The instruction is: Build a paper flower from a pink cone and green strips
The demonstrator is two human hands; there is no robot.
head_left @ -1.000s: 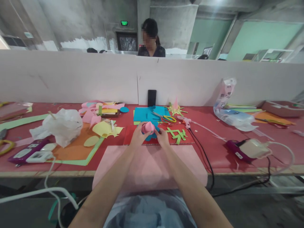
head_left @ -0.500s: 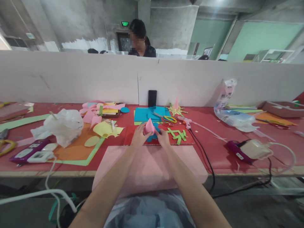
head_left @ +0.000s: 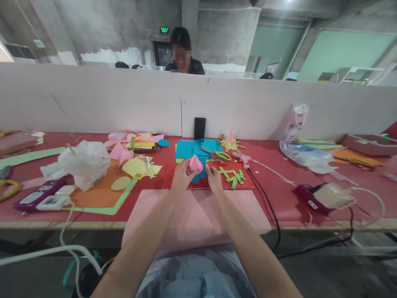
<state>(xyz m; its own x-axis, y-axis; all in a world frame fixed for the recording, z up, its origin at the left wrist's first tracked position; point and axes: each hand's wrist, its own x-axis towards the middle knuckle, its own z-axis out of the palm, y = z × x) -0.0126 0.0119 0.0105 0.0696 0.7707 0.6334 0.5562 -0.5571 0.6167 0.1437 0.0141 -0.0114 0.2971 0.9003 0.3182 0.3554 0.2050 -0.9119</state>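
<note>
over the red board (head_left: 169,173), the left hand (head_left: 182,178) curls its fingers around the pink paper cone (head_left: 194,164), which too tight a squeeze could crumple, while it is unclear whether the right hand (head_left: 214,177), beside the blue paper cutout (head_left: 203,170), pinches anything.

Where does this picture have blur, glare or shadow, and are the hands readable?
All in the head view: left hand, right hand and pink cone are readable but soft; small glare on the ceiling; faint shadow on the partition beside the plastic bag; far right edge blurred.
</note>
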